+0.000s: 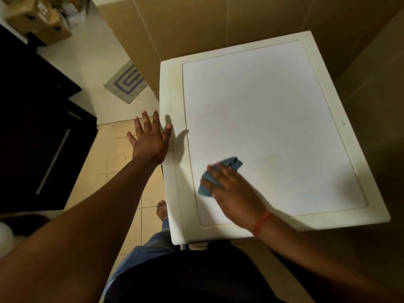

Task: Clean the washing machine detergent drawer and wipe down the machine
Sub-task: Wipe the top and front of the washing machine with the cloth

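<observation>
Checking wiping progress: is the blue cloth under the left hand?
No, the right hand presses the blue cloth on the machine top.

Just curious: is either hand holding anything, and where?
The right hand presses a blue cloth flat, fingers on its middle. The left hand holds nothing.

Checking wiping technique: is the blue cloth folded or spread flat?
Folded: the blue cloth sits bunched in layers under the right hand on the washing machine top.
</observation>
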`<state>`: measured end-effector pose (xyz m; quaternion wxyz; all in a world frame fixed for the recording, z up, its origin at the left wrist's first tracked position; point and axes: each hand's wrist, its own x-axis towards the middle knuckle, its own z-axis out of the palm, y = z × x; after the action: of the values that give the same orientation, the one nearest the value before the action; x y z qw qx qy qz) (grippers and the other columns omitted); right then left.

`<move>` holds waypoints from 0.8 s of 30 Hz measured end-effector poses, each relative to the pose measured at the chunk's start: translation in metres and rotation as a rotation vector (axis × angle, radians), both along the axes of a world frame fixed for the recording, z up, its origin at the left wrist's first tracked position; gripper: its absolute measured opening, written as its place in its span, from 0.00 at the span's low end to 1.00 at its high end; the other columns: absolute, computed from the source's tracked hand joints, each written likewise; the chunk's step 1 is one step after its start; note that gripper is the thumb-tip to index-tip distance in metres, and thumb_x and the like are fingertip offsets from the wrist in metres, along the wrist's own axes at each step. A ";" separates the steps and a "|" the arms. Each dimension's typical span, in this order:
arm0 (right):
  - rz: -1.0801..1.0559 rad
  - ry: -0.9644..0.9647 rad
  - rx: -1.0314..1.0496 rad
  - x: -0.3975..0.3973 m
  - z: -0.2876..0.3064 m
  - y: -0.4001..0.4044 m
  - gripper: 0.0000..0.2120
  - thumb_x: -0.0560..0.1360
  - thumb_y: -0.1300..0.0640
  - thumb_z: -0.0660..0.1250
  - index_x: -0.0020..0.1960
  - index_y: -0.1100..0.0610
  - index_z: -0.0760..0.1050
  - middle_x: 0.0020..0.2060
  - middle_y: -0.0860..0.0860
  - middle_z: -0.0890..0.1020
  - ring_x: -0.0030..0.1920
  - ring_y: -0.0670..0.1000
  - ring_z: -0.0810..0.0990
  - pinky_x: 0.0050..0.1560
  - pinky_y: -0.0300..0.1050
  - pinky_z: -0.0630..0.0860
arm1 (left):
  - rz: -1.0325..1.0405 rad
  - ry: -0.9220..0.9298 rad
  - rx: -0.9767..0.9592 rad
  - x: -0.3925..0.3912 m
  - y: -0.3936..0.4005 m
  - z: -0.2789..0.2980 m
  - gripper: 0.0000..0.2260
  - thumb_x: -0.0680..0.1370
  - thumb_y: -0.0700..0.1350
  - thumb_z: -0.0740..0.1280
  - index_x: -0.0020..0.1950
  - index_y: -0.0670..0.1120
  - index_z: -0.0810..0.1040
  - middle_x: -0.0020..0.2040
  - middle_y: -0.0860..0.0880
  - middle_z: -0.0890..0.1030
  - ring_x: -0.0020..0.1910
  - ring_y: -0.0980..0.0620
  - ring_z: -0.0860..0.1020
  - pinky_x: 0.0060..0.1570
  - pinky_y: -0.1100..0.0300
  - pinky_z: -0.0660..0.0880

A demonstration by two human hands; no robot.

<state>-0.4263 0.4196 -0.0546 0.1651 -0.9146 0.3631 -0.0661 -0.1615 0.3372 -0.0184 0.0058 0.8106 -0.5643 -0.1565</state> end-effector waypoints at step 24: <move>-0.071 0.094 -0.026 0.019 0.005 0.028 0.28 0.73 0.64 0.62 0.73 0.54 0.67 0.75 0.56 0.65 0.76 0.59 0.59 0.75 0.58 0.56 | 0.024 0.033 0.018 0.034 0.039 -0.006 0.31 0.80 0.66 0.39 0.80 0.53 0.41 0.80 0.48 0.39 0.78 0.44 0.37 0.73 0.36 0.39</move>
<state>-0.4074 0.4472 -0.0492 0.1338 -0.9053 0.4018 -0.0337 -0.1274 0.3758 -0.0249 0.0096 0.8145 -0.5531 -0.1747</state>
